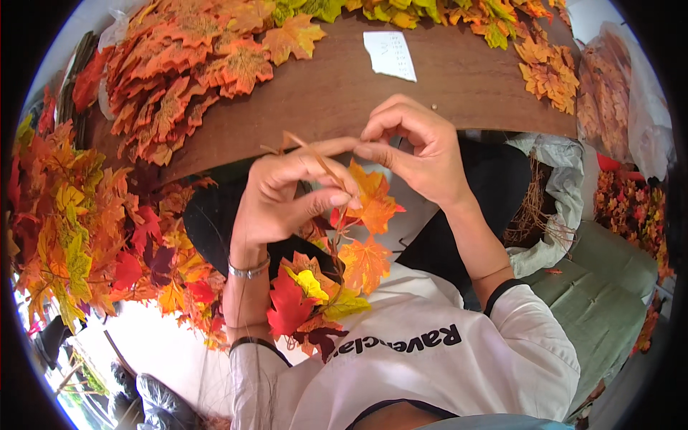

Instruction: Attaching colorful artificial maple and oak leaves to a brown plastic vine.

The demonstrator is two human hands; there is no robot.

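My left hand [294, 190] pinches the brown stem of an artificial autumn leaf garland [367, 261] between thumb and fingers. The garland hangs below that hand over my lap and shirt, with orange, red, yellow and dark leaves. A bare end of the stem sticks up above the knuckles, and my left index finger stretches out to the right. Thumb and index finger of my right hand [419, 147] are pinched together at that fingertip. Whatever lies between them is too small or hidden to make out.
A brown table [322, 86] curves ahead, bearing a heap of orange leaves [186, 64] and a white paper slip [389, 56]. Leaf garlands [72, 229] hang at the left. On the right are a plastic-lined container of brown twigs [530, 208] and a green cushioned seat [598, 287].
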